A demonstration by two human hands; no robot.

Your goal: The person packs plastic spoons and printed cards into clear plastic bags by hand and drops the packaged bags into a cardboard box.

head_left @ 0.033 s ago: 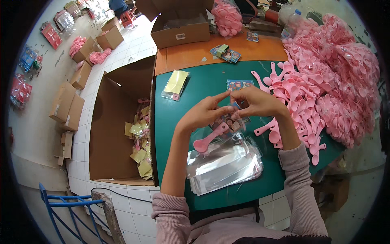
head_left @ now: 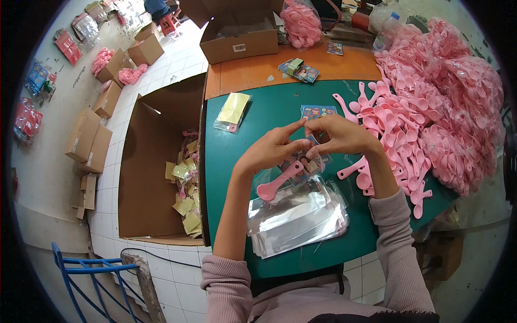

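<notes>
My left hand (head_left: pixel 274 148) and my right hand (head_left: pixel 342 134) meet over the green table, fingers pinched on a clear plastic bag (head_left: pixel 263 177). Inside or against the bag are a pink spoon (head_left: pixel 277 183), its bowl toward the lower left, and a printed card (head_left: pixel 311 163). The fingertips partly hide the bag's upper edge. Below my hands lies a stack of clear plastic bags (head_left: pixel 296 223). Just beyond them is a stack of printed cards (head_left: pixel 318 112). Loose pink spoons (head_left: pixel 396 134) are heaped right of my right hand.
A filled bag with a yellow card (head_left: pixel 233 109) lies at the table's left. Beside the table stands a large open carton (head_left: pixel 153 177) holding similar packets (head_left: pixel 188 204). Bagged pink spoons (head_left: pixel 458 97) are piled at the right. An open box (head_left: pixel 239 48) sits at the back.
</notes>
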